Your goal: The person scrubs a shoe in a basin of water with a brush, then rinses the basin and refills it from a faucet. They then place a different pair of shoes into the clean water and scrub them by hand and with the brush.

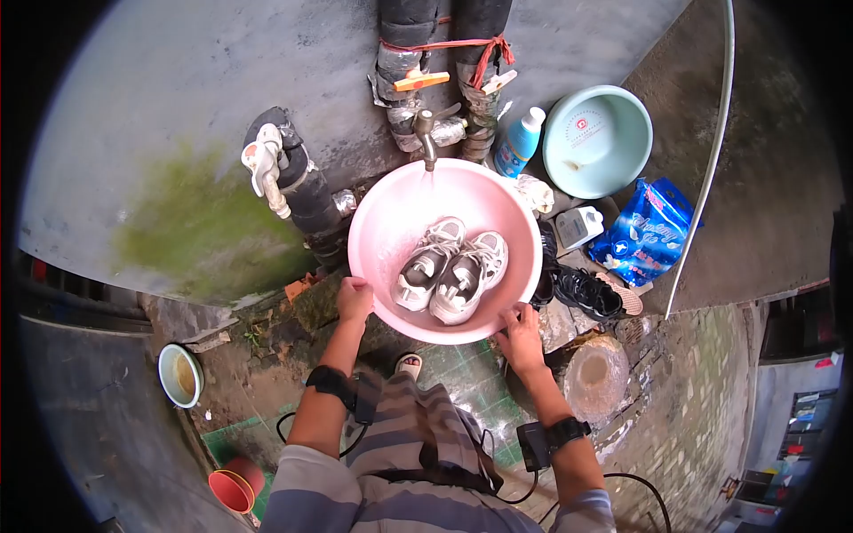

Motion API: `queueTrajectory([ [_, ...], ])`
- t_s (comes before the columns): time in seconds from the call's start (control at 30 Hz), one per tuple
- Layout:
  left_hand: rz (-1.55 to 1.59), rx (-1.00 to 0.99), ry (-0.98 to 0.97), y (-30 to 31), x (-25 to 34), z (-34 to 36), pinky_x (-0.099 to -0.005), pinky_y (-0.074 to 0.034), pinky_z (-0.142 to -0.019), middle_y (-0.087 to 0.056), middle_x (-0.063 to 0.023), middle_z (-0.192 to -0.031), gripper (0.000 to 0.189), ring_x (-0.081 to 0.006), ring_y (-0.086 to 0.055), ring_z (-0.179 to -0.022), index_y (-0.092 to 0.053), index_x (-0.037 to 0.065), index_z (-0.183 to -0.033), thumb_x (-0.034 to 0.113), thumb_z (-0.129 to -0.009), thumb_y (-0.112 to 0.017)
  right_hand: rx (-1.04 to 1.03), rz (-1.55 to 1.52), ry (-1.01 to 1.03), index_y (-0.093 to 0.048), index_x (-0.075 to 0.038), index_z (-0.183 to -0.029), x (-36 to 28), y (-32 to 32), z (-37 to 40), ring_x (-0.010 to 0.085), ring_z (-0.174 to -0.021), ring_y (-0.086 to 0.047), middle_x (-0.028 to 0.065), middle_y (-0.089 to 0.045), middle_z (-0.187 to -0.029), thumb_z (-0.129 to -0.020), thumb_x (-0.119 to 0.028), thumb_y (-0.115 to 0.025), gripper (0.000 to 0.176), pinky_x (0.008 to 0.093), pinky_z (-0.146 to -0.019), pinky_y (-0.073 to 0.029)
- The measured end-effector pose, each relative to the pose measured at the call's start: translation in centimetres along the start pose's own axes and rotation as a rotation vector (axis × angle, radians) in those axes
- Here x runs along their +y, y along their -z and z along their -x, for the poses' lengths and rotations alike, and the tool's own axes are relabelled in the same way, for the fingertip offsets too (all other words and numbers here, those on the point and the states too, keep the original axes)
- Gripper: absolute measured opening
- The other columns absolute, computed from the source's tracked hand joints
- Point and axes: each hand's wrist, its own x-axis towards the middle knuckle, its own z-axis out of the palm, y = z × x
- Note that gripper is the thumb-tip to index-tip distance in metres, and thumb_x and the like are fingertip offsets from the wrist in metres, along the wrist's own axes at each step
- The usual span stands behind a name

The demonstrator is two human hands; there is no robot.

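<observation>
Left grip (354, 298) is curling shut over the near-left rim of the pink basin (378, 209); right grip (520, 336) is doing the same on the near-right rim, fingers hooking the edge. Both are holding the basin and nothing else.

Pink basin is sitting tilted under the tap (426, 133), against the pipes on the grey wall. Judging it as thin plastic: it's likely flexing at the rim, getting heavy and sloshy with any water in it, and slippery where wet. Two-sided rim hold, grips opposite each other, is looking like the sane way to carry it; one-sided would be twisting it.

Green basin (597, 140) is lying just right of the pipes, apart from the pink one. Blue detergent bag (644, 222) is lying below it.

Pair of grey-white sneakers (449, 271) is lying side by side inside the pink basin, toes toward the person. Soft, light dry, heavier soaked; they're probably sliding around on any tilt.

Black shoes (586, 293) are lying just right of the pink basin. Blue bottle (520, 142) is standing between tap and green basin.
</observation>
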Motion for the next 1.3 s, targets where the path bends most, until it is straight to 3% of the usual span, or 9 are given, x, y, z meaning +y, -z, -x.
queueTrajectory([
  [0.13, -0.119, 0.096, -0.165, -0.4, -1.9, -1.7, -0.0297, -0.046, -0.039, -0.053, -0.0088, -0.066, 0.015, -0.0184, -0.055, -0.049, -0.049, 0.003, -0.081, 0.000, -0.067, -0.055, -0.001, -0.020, 0.006, -0.053, -0.008, -0.102, 0.4, 0.0, 0.0, 0.0311, -0.106, -0.040, 0.0129, -0.041, -0.111, -0.064, -0.003, -0.068, 0.042, 0.0364, -0.087, -0.042],
  [0.37, -0.117, 0.082, -0.146, -0.3, -1.6, -1.4, -0.0300, -0.046, -0.039, -0.054, -0.0091, -0.069, 0.016, -0.0194, -0.056, -0.051, -0.050, 0.003, -0.080, -0.002, -0.066, -0.055, -0.033, -0.034, 0.016, -0.054, -0.008, -0.102, 0.5, 0.3, -0.3, 0.0306, -0.104, -0.042, 0.0124, -0.043, -0.108, -0.064, -0.004, -0.068, 0.041, 0.0367, -0.086, -0.043],
  [0.5, -0.059, -0.068, -0.041, 0.0, 1.0, -0.1, -0.0281, -0.048, -0.045, -0.054, -0.0076, -0.078, 0.014, -0.0168, -0.055, -0.055, -0.052, 0.004, -0.088, 0.001, -0.074, -0.053, -0.167, -0.119, 0.047, -0.057, -0.007, -0.100, 0.8, 1.1, -2.6, 0.0316, -0.097, -0.048, 0.0144, -0.050, -0.101, -0.070, -0.008, -0.065, 0.031, 0.0383, -0.085, -0.042],
  [0.57, -0.046, -0.157, -0.016, -0.4, 2.6, 0.8, -0.0268, -0.050, -0.050, -0.053, -0.0065, -0.083, 0.013, -0.0143, -0.056, -0.059, -0.052, 0.006, -0.093, 0.005, -0.080, -0.051, -0.078, -0.176, 0.106, -0.059, -0.007, -0.097, -0.2, 1.6, -4.6, 0.0296, -0.089, -0.055, 0.0162, -0.055, -0.096, -0.074, -0.011, -0.062, 0.024, 0.0361, -0.080, -0.045],
  [0.67, 0.174, -0.268, 0.012, -1.7, 5.4, 1.4, -0.0312, -0.052, -0.066, -0.054, -0.0082, -0.095, 0.016, -0.0179, -0.058, -0.078, -0.052, 0.007, -0.101, 0.011, -0.086, -0.048, -0.071, -0.598, -0.031, -0.060, -0.005, -0.098, -1.6, 0.5, -8.2, 0.0228, -0.073, -0.060, 0.0169, -0.058, -0.094, -0.078, -0.012, -0.061, 0.022, 0.0305, -0.068, -0.048],
  [0.73, 0.404, -0.410, 0.070, -2.7, 7.2, 1.4, -0.0373, -0.046, -0.084, -0.050, -0.0113, -0.110, 0.026, -0.0230, -0.050, -0.103, -0.048, 0.007, -0.113, 0.017, -0.089, -0.045, -0.104, -0.809, -0.123, -0.059, -0.004, -0.100, -3.5, 0.3, -10.6, 0.0154, -0.074, -0.057, 0.0095, -0.060, -0.090, -0.083, -0.014, -0.057, 0.020, 0.0268, -0.069, -0.046],
  [0.87, 0.630, -0.465, 0.165, -4.8, 9.7, 1.0, -0.0400, -0.035, -0.096, -0.040, -0.0154, -0.126, 0.039, -0.0280, -0.038, -0.118, -0.039, 0.004, -0.123, 0.023, -0.090, -0.044, -0.174, -1.231, -0.353, -0.056, -0.003, -0.103, -7.0, -0.3, -14.8, 0.0089, -0.077, -0.054, 0.0022, -0.058, -0.086, -0.088, -0.017, -0.050, 0.022, 0.0208, -0.070, -0.044],
  [1.03, 0.773, -0.465, 0.276, -6.5, 10.6, -0.9, -0.0399, -0.031, -0.099, -0.032, -0.0155, -0.134, 0.047, -0.0260, -0.033, -0.122, -0.033, 0.005, -0.129, 0.028, -0.090, -0.044, -0.199, -1.629, -0.541, -0.051, -0.001, -0.106, -9.1, -2.4, -20.4, 0.0138, -0.081, -0.056, 0.0065, -0.056, -0.091, -0.090, -0.019, -0.046, 0.024, 0.0264, -0.071, -0.049],
  [1.3, 0.886, -0.281, 0.311, -10.4, 10.7, -3.7, -0.0392, -0.032, -0.098, -0.046, -0.0074, -0.120, 0.040, -0.0194, -0.042, -0.113, -0.040, 0.004, -0.122, 0.028, -0.090, -0.041, -0.214, -2.070, -0.764, -0.049, 0.002, -0.102, -9.7, -6.8, -26.0, 0.0249, -0.086, -0.058, 0.0144, -0.057, -0.093, -0.091, -0.017, -0.034, 0.026, 0.0348, -0.077, -0.051],
])
